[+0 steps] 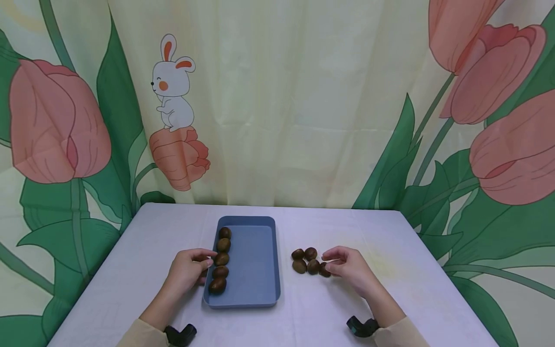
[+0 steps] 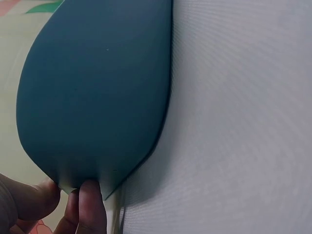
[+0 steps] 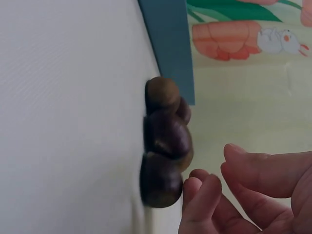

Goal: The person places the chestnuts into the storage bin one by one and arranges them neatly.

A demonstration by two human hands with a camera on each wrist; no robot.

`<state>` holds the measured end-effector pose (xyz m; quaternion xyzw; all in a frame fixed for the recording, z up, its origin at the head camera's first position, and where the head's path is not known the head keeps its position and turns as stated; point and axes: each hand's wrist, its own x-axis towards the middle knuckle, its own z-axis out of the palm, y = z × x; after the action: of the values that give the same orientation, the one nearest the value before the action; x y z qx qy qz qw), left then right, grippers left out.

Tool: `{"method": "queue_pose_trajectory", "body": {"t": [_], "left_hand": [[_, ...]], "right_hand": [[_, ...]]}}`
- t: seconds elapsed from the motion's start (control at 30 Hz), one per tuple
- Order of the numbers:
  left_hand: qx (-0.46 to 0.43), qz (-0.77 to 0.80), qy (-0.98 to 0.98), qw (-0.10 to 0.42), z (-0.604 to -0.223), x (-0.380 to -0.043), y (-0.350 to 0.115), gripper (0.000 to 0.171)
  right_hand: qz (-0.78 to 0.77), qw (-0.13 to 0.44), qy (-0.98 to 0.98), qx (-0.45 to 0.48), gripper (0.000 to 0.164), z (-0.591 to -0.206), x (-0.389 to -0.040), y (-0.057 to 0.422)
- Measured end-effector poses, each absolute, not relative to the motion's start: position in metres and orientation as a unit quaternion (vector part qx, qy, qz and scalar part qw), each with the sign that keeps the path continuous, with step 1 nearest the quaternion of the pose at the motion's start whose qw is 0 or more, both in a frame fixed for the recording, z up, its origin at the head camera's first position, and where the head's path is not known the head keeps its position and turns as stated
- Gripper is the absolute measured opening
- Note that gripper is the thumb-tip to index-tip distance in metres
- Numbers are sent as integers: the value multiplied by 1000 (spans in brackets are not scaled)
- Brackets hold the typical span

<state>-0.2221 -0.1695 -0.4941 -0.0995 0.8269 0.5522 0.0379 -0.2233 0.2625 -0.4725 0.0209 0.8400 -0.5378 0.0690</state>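
In the head view a blue-grey tray [image 1: 253, 301] lies on the white table. Several brown chestnuts [image 1: 222, 259] form a column along its left side. My left hand [image 1: 187, 270] grips the tray's left edge; the left wrist view has its thumb and fingertips at the tray's outer wall [image 2: 97, 97]. Right of the tray sits a cluster of loose chestnuts [image 1: 299, 266]. My right hand [image 1: 350, 270] is at the cluster's right end. In the right wrist view its thumb is apart from the fingers, and fingertips are close beside the nearest chestnut [image 3: 161, 180]; contact is unclear.
The white-covered table [image 1: 312, 318] extends around the tray. Behind it hangs a curtain [image 1: 299, 120] printed with tulips, leaves and a rabbit on a carrot. A black device [image 1: 181, 335] is at the left wrist, another [image 1: 362, 326] at the right.
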Motion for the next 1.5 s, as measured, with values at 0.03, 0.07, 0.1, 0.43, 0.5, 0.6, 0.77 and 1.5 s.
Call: {"method": "queue_pose_trajectory", "body": {"t": [0.03, 0.07, 0.1, 0.43, 0.5, 0.6, 0.77, 1.5], "left_hand": [[-100, 552, 827, 38, -494, -222, -170, 24], [-101, 551, 827, 39, -494, -222, -170, 24], [-102, 550, 828, 39, -494, -222, -170, 24], [-96, 549, 830, 34, -494, -222, -170, 23], [-97, 548, 830, 32, -494, -222, -169, 23], [-101, 548, 830, 31, -493, -223, -169, 23], [-105, 548, 829, 32, -494, -224, -169, 23], [-97, 555, 825, 34, -497, -223, -170, 22]], "right_hand": [[-531, 69, 844, 24, 29, -474, -223, 264], [-525, 68, 848, 30, 29, -476, -224, 266], [-518, 66, 852, 32, 30, -477, -225, 267], [-469, 65, 879, 50, 33, -484, -227, 272], [-457, 62, 886, 47, 33, -486, -229, 271], [-437, 54, 897, 45, 33, -489, -232, 269], [-422, 45, 905, 36, 32, -492, -234, 266], [-443, 33, 894, 54, 31, -480, -231, 267]]}}
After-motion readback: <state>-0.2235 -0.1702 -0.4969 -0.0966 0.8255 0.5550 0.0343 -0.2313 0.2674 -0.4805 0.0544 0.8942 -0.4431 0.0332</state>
